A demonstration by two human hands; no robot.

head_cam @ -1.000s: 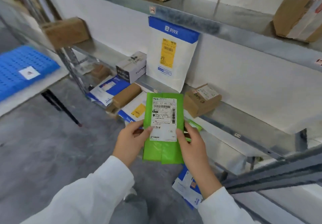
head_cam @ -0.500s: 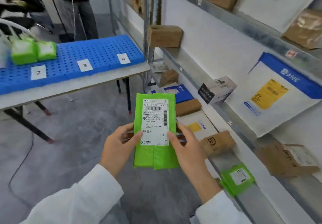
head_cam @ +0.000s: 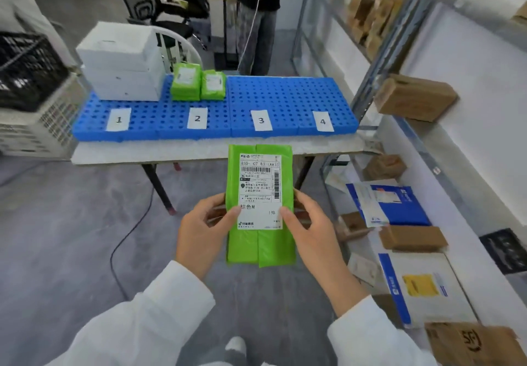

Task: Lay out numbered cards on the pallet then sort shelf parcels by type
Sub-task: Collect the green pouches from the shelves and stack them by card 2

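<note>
Left hand (head_cam: 204, 231) and right hand (head_cam: 313, 231): fingers clamped on side edges of green parcel (head_cam: 261, 247), thumbs on its label. Parcel in mid-air before table (head_cam: 182, 150), long axis pointing away, label top farthest. Beyond: pallet (head_cam: 285, 97) with cards (head_cam: 261, 120) 1–4; two more parcels (head_cam: 186, 85) behind card 2.

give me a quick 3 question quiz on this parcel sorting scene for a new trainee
1. True or false: the left hand and right hand both hold the green parcel.
2. The two small green parcels on the blue pallet sit behind which numbered card? A) 1 B) 2 C) 4
3. Fill in: behind card 1 stands a stack of ___ boxes.
Key: 1 true; 2 B, card 2; 3 white.
</note>
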